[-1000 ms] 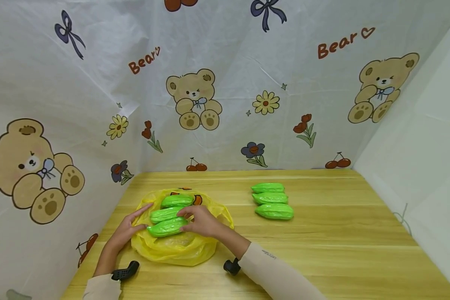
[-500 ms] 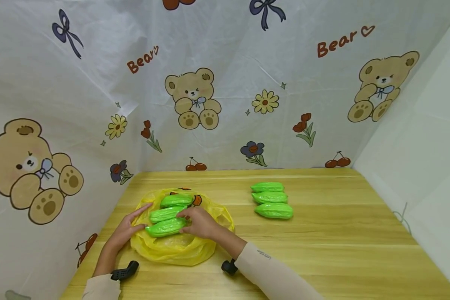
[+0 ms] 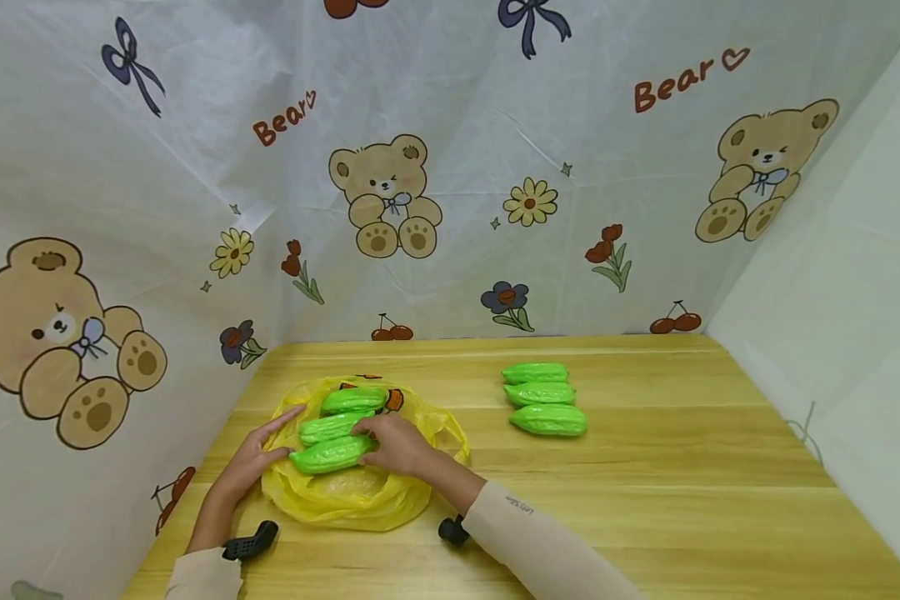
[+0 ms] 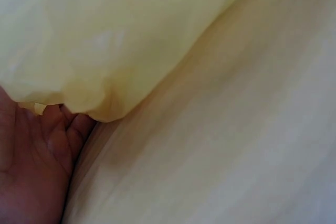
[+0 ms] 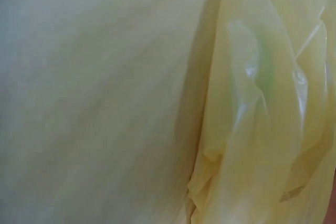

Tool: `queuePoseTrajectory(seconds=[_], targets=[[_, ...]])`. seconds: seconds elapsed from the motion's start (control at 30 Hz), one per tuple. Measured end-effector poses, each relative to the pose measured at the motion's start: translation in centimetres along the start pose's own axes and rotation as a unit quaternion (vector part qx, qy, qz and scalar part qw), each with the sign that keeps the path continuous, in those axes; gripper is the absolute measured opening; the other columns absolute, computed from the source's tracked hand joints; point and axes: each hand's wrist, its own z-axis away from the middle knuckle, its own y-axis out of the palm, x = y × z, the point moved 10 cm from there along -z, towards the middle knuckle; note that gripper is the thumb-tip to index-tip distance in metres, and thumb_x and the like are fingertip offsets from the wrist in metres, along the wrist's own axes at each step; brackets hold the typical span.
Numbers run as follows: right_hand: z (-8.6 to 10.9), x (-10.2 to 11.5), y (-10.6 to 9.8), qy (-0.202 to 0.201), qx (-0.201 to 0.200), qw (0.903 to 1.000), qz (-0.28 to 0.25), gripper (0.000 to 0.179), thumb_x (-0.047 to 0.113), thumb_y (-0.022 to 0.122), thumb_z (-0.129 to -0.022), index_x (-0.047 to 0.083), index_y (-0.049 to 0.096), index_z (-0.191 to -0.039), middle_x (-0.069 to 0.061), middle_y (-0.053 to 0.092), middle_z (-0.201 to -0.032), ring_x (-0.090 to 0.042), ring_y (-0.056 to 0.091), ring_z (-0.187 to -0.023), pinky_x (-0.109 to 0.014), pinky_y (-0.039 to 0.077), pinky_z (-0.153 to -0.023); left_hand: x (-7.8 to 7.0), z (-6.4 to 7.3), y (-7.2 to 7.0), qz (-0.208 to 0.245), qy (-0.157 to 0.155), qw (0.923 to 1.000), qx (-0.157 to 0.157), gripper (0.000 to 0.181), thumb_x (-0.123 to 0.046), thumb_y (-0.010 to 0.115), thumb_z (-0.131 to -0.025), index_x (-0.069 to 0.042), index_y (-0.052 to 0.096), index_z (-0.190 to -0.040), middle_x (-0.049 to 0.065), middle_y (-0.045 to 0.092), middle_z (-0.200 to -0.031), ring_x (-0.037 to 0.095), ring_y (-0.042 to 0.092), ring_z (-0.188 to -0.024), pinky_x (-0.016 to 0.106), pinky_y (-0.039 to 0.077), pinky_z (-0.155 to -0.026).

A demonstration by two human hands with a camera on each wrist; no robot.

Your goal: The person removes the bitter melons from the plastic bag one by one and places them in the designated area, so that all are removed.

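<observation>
Three glossy, ridged green bitter melons lie in a row inside an opened yellow plastic bag (image 3: 345,508) on the left of the table. My right hand (image 3: 396,444) grips the right end of the nearest bitter melon (image 3: 330,456), its fingers by the middle bitter melon (image 3: 326,429) and its thumb at the near side. The far bitter melon (image 3: 352,401) lies behind. My left hand (image 3: 253,454) rests at the bag's left rim, thumb and fingers spread. In the left wrist view the bag covers its fingertips. The right wrist view shows mostly bag film, with the grip hidden.
Three more bitter melons (image 3: 547,419) lie in a row at the right of the bag on the wooden table (image 3: 645,500). A bear-print cloth (image 3: 457,275) hangs behind and at the left; a white wall (image 3: 855,292) stands at the right.
The head view has shifted very slightly. My right forearm has drifted a little to the left, while the hands stay at the same bitter melon and bag rim.
</observation>
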Motion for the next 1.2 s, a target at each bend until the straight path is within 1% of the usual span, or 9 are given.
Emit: queuePoseTrajectory(seconds=[0.2, 0.3, 0.53, 0.63, 0.73, 0.9, 0.97, 1.07, 1.2], targets=[[-0.1, 0.1, 0.2, 0.0, -0.004, 1.0, 0.007, 0.041, 0.017, 0.083, -0.085, 0.012, 0.069, -0.124, 0.002, 0.071, -0.118, -0.009, 0.065, -0.099, -0.018, 0.05, -0.081, 0.2, -0.1, 0.0, -0.006, -0.011, 0.9999, -0.001, 0.067, 0.0, 0.061, -0.092, -0.012, 0.043, -0.155, 0.016, 0.032, -0.163, 0.041, 0.015, -0.15, 0.004, 0.021, -0.1], [-0.2, 0.1, 0.3, 0.001, -0.006, 0.9998, 0.02, 0.041, 0.019, 0.083, -0.085, 0.013, 0.067, -0.123, 0.002, 0.071, -0.117, -0.009, 0.065, -0.102, -0.02, 0.05, -0.085, 0.3, -0.2, 0.0, -0.006, -0.015, 0.9999, -0.002, 0.067, 0.0, 0.061, -0.092, -0.013, 0.043, -0.155, 0.016, 0.032, -0.163, 0.039, 0.016, -0.151, 0.004, 0.021, -0.101], [-0.1, 0.2, 0.2, -0.005, -0.01, 0.9995, 0.028, 0.041, 0.021, 0.084, -0.085, 0.013, 0.066, -0.121, 0.001, 0.072, -0.116, -0.009, 0.065, -0.105, -0.024, 0.049, -0.092, 0.2, -0.1, 0.0, -0.006, -0.015, 0.9999, -0.005, 0.067, -0.001, 0.061, -0.092, -0.012, 0.043, -0.156, 0.016, 0.032, -0.163, 0.009, 0.022, -0.148, 0.005, 0.022, -0.102], [0.0, 0.5, 0.2, -0.016, -0.007, 0.9994, 0.031, 0.042, 0.021, 0.083, -0.086, 0.012, 0.068, -0.124, 0.001, 0.072, -0.118, -0.01, 0.065, -0.106, -0.025, 0.048, -0.095, 0.2, 0.0, -0.1, -0.006, -0.016, 0.9998, -0.005, 0.066, -0.002, 0.062, -0.093, -0.013, 0.043, -0.156, 0.016, 0.032, -0.163, 0.002, 0.023, -0.146, 0.006, 0.022, -0.103], [0.2, 0.7, 0.1, -0.024, -0.001, 0.9992, 0.032, 0.043, 0.021, 0.082, -0.086, 0.012, 0.07, -0.127, 0.002, 0.072, -0.121, -0.01, 0.065, -0.108, -0.025, 0.048, -0.096, 0.2, 0.0, -0.1, -0.007, -0.018, 0.9998, -0.001, 0.066, -0.002, 0.062, -0.094, -0.013, 0.042, -0.156, 0.016, 0.031, -0.163, 0.007, 0.022, -0.148, 0.008, 0.022, -0.104], [0.5, 0.8, -0.4, -0.024, 0.002, 0.9997, 0.001, 0.044, 0.018, 0.083, -0.086, 0.011, 0.071, -0.127, 0.001, 0.072, -0.12, -0.005, 0.064, -0.099, -0.016, 0.049, -0.08, 0.0, 0.1, 0.1, -0.003, -0.009, 1.0, 0.002, 0.066, -0.001, 0.061, -0.093, -0.011, 0.042, -0.156, 0.018, 0.03, -0.163, 0.027, 0.017, -0.152, 0.006, 0.022, -0.103], [0.7, 1.0, -0.9, -0.026, -0.002, 0.9996, -0.009, 0.044, 0.017, 0.082, -0.086, 0.011, 0.071, -0.128, 0.001, 0.072, -0.12, -0.004, 0.063, -0.097, -0.015, 0.048, -0.077, -0.1, 0.1, 0.1, 0.0, -0.005, 1.0, 0.001, 0.066, -0.001, 0.061, -0.093, -0.01, 0.042, -0.156, 0.018, 0.031, -0.163, 0.031, 0.016, -0.151, 0.004, 0.021, -0.101], [1.1, 1.3, -1.6, -0.029, -0.009, 0.9994, -0.015, 0.043, 0.018, 0.082, -0.087, 0.011, 0.07, -0.129, 0.001, 0.071, -0.123, -0.005, 0.063, -0.102, -0.016, 0.048, -0.08, -0.2, 0.1, 0.0, 0.002, -0.001, 1.0, 0.0, 0.066, 0.0, 0.061, -0.093, -0.01, 0.042, -0.155, 0.018, 0.031, -0.163, 0.029, 0.017, -0.151, 0.003, 0.022, -0.101], [1.9, 1.6, -2.8, -0.027, -0.018, 0.9993, -0.02, 0.044, 0.019, 0.08, -0.089, 0.012, 0.069, -0.13, 0.002, 0.07, -0.125, -0.008, 0.063, -0.105, -0.018, 0.049, -0.082, 0.0, 0.1, 0.0, 0.004, -0.005, 1.0, 0.002, 0.065, -0.001, 0.061, -0.094, -0.011, 0.042, -0.156, 0.018, 0.031, -0.163, 0.016, 0.019, -0.15, 0.003, 0.022, -0.1]])
